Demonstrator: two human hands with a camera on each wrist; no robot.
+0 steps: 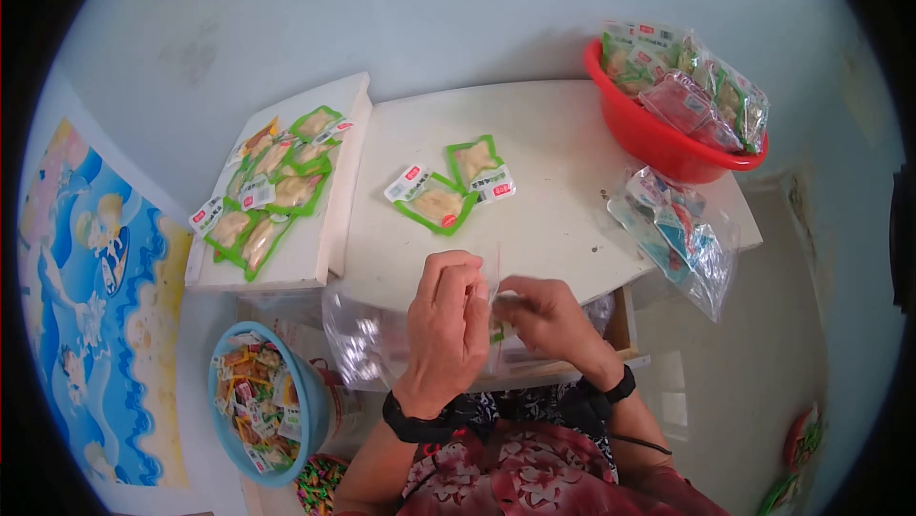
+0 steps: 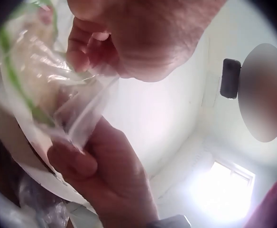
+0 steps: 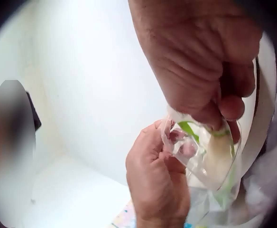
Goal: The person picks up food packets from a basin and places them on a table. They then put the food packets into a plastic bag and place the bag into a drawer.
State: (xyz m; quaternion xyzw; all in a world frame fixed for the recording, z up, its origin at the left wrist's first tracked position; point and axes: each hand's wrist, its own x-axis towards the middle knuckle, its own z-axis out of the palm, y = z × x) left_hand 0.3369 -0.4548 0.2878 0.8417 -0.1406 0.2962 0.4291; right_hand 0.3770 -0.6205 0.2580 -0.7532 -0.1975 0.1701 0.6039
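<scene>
A clear plastic bag (image 2: 84,107) is held up between both hands over the table's front edge. Inside it shows a green-edged packet (image 3: 219,156) of pale food. My left hand (image 1: 446,330) pinches the bag near its mouth, thumb against fingers. On the opposite side my right hand (image 1: 553,320) grips the bag, fingertips at the mouth right by the packet's top. Two similar packets, a lower one (image 1: 437,203) and an upper one (image 1: 474,163), lie overlapping on the white table (image 1: 549,211) just beyond the hands.
More packets (image 1: 277,173) are heaped on a raised white board (image 1: 334,254) at left. A red basin (image 1: 634,139) of bagged packets stands back right, near a plastic bag with blue print (image 1: 673,230). Clear bags (image 1: 358,344) fill the open drawer (image 1: 625,325). A blue tub (image 1: 320,411) holds small packs.
</scene>
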